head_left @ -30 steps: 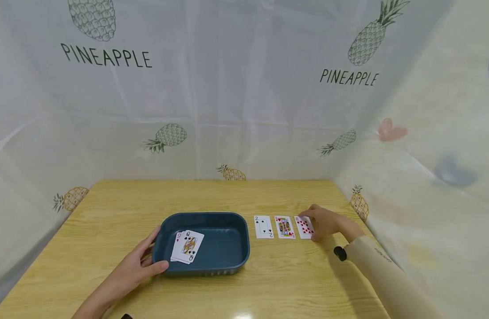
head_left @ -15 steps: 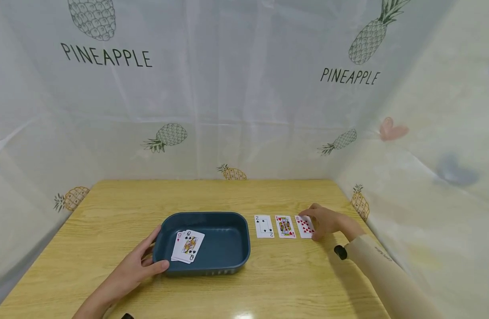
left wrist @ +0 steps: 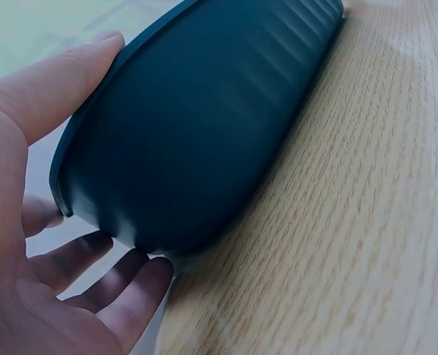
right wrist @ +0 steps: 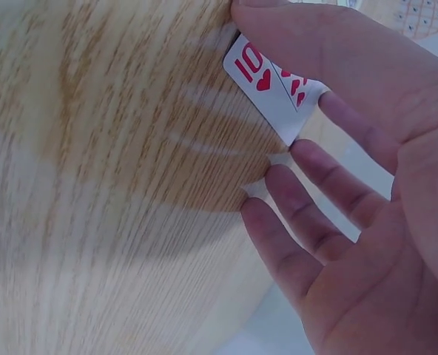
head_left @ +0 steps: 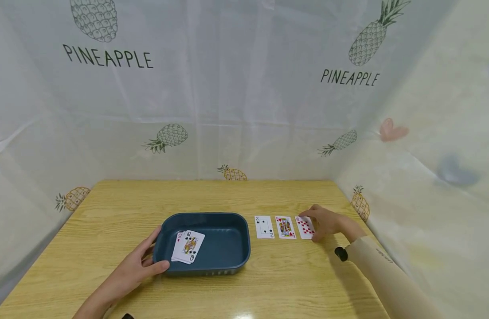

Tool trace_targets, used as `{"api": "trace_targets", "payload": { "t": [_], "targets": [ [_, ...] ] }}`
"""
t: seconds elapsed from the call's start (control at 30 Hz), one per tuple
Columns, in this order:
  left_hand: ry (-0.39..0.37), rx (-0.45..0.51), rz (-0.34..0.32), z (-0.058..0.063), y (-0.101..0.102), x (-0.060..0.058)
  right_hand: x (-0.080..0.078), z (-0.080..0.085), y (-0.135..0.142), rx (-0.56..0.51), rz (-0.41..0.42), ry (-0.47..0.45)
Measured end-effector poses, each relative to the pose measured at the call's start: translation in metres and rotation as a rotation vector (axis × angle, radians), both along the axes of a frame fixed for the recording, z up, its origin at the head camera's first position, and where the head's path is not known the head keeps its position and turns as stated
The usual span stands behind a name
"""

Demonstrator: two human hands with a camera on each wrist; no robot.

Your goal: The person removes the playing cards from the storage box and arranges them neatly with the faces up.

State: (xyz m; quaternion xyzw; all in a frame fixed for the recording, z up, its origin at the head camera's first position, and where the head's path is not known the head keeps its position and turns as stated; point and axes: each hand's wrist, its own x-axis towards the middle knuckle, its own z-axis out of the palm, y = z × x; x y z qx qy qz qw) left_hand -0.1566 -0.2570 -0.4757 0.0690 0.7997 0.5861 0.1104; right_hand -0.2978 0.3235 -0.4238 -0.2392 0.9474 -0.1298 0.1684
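Observation:
In the head view a dark blue tray (head_left: 225, 248) sits on the table, with a small stack of playing cards (head_left: 189, 247) inside at its left, queen of spades on top. My left hand (head_left: 131, 266) holds the tray's left end; the left wrist view has the thumb on the rim and fingers against the wall. To the right lie a two of spades (head_left: 264, 227), a king of hearts (head_left: 285, 227) and a ten of hearts (head_left: 305, 227) in a row. Over the ten's right side, my right hand (head_left: 328, 223) grips its near and far edges.
A wooden table (head_left: 212, 294) carries everything. Behind it hangs a pale curtain (head_left: 244, 88) printed with pineapples, and another sheet (head_left: 420, 146) with hearts closes off the right side.

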Motion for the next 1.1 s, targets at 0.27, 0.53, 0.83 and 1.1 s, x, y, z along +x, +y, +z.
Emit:
{"api": "trace_targets", "payload": {
  "t": [0.27,0.53,0.83,1.1],
  "targets": [
    [0.010,-0.006,-0.012,0.001,0.001,0.001,0.001,-0.003,0.003,-0.076,0.003,-0.015],
    [0.021,0.010,-0.021,-0.001,0.000,0.001,0.007,0.001,0.003,-0.084,0.032,-0.004],
    [0.002,-0.008,-0.006,0.000,0.000,0.000,0.018,0.020,-0.025,-0.116,0.076,0.164],
    [0.004,0.000,-0.010,0.000,0.000,0.002,0.033,0.039,-0.078,-0.232,0.083,0.236]
  ]
}}
